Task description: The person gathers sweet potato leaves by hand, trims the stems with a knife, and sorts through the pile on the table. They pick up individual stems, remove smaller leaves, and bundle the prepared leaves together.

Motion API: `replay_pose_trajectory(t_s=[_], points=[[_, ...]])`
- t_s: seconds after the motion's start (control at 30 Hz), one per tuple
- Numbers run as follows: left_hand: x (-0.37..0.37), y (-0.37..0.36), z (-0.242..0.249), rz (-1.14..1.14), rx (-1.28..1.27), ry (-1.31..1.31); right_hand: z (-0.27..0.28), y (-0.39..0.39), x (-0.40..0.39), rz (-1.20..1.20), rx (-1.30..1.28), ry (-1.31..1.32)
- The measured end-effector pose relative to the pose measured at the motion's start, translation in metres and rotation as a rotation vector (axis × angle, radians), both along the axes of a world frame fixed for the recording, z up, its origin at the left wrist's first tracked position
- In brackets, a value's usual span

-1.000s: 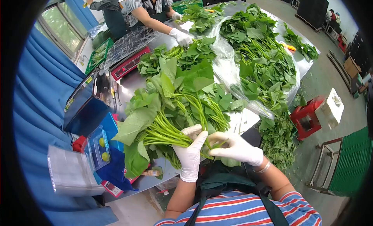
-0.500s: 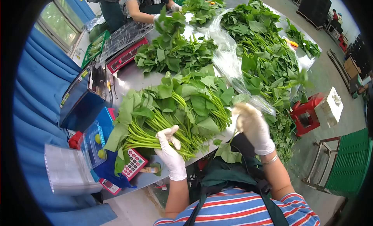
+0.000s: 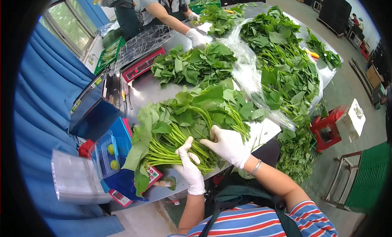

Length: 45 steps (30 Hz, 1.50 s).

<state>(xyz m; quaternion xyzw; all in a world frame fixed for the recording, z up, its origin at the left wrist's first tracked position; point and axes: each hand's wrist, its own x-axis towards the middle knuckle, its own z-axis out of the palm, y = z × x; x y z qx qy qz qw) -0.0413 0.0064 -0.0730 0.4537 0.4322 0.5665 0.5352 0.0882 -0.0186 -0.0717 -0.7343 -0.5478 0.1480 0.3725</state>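
Note:
A large bunch of leafy green stems (image 3: 175, 135) lies near the table's front edge, its leaves spreading to the back and left. My left hand (image 3: 190, 167), in a white glove, closes around the cut ends of the stems. Beside it, my gloved right hand (image 3: 229, 146) reaches into the bunch from the right. Its thumb and forefinger are apart and touch the stems; the other fingers are partly hidden. Behind lies another pile of greens (image 3: 196, 63), and a longer heap (image 3: 286, 61) sits on clear plastic sheeting (image 3: 245, 53) to the right.
Left of the bunch are a pink calculator (image 3: 153, 176), a clear plastic box (image 3: 107, 151) and a stack of plastic bags (image 3: 77, 180). A red scale (image 3: 143, 65) stands farther back. Across the table a co-worker's gloved hand (image 3: 197, 38) is near the greens. A red stool (image 3: 326, 129) stands right.
My right hand has come from the right, over the table edge, in to the bunch. My left hand stays at the stem ends. The co-worker's hand has moved away from the raised greens.

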Motion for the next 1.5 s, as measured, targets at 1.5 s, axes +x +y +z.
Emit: replay_pose_trajectory(t_s=[1.5], points=[[0.005,-0.048,0.032,-0.263,-0.103,-0.411,0.05,-0.049,-0.003,0.401,0.205,1.258]])
